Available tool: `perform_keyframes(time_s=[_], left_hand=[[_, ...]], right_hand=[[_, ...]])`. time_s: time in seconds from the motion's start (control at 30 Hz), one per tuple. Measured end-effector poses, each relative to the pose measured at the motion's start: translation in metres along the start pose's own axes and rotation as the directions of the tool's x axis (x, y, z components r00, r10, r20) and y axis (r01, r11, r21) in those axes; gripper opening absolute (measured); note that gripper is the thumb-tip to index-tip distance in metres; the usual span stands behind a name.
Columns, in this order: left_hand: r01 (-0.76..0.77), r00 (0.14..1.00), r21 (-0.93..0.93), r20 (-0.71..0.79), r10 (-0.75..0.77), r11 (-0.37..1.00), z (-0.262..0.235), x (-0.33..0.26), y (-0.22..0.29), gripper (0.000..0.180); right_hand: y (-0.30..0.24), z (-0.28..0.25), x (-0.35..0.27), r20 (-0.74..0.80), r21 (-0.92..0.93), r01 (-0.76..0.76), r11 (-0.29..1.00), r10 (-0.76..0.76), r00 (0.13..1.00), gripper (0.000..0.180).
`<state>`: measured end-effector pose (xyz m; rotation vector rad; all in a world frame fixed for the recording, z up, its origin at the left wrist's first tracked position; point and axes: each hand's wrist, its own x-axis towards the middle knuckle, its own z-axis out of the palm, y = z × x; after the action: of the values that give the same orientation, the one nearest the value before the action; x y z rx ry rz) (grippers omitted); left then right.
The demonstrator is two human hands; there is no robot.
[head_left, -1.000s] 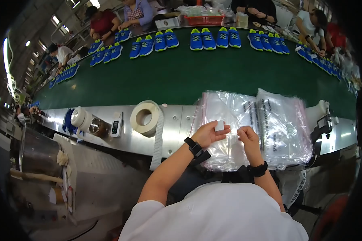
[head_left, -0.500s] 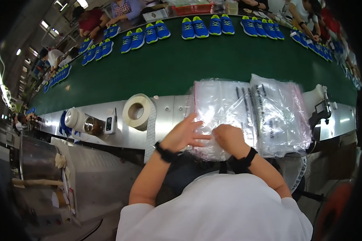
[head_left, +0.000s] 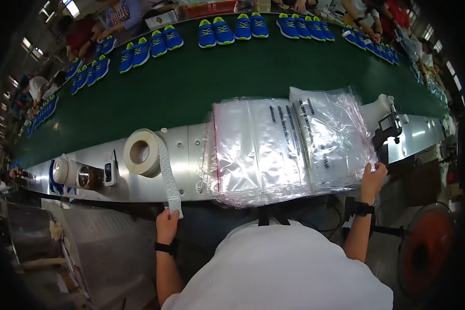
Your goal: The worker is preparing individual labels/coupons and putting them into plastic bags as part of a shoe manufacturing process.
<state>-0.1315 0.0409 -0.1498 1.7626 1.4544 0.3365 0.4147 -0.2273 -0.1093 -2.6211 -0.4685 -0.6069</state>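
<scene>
My left hand [head_left: 167, 225] is closed on the loose end of a strip of labels [head_left: 169, 181], which hangs over the table's front edge from a label roll [head_left: 143, 153]. At the right, my right hand [head_left: 373, 181] is pinched at the near corner of a clear plastic bag [head_left: 336, 139] on the right-hand pile. Beside that lies another pile of clear plastic bags [head_left: 248, 155] with a pink edge, overlapped by the right-hand one. Dark printing shows on both piles.
A tape dispenser [head_left: 389, 126] stands right of the bags. Left of the roll are a small device with a screen [head_left: 109, 173], a glass jar [head_left: 90, 177] and a white bottle [head_left: 62, 170]. Blue shoes [head_left: 215, 32] line the green belt [head_left: 191, 82]; people work beyond. A fan [head_left: 426, 250] stands at right.
My hands have moved apart from the left bag pile: the left to the label strip's end, the right to the right pile's near corner. The view has shifted to the right.
</scene>
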Motion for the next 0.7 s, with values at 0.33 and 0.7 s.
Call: perform_keyframes(time_s=[0.33,0.7], left_hand=[[0.318,0.929,-0.901,0.358,0.093,0.294,0.055,0.014,0.167,0.025],[0.176,0.628,-0.484,0.726,0.281,0.857,0.013,0.042,0.141,0.037]], right_hand=[[-0.249,-0.019,-0.117,0.488,0.848,-0.362,0.387,-0.837,0.247,0.021],[-0.282,-0.015,-0.128,0.62,0.658,-0.6,0.455,-0.78,0.088,0.012]])
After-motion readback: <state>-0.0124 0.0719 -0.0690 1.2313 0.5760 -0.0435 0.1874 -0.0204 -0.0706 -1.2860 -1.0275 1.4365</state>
